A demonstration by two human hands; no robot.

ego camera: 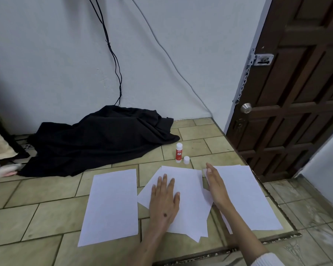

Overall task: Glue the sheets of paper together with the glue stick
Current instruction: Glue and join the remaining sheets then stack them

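Note:
White sheets of paper lie on the tiled floor. One sheet [112, 204] is at the left, a skewed pair of overlapping sheets [188, 198] in the middle, and a stack [246, 196] at the right. My left hand [164, 198] rests flat, fingers spread, on the middle sheets. My right hand [215, 186] stands edge-on with straight fingers between the middle sheets and the right stack, holding nothing. A red-and-white glue stick [178, 152] stands upright beyond the paper, uncapped, with its white cap [186, 160] beside it on the floor.
A black cloth [96, 141] is heaped against the wall at the back left. A dark wooden door [296, 93] stands at the right. Black cables [115, 60] hang down the wall. A raised tile edge [277, 202] runs along the right of the paper.

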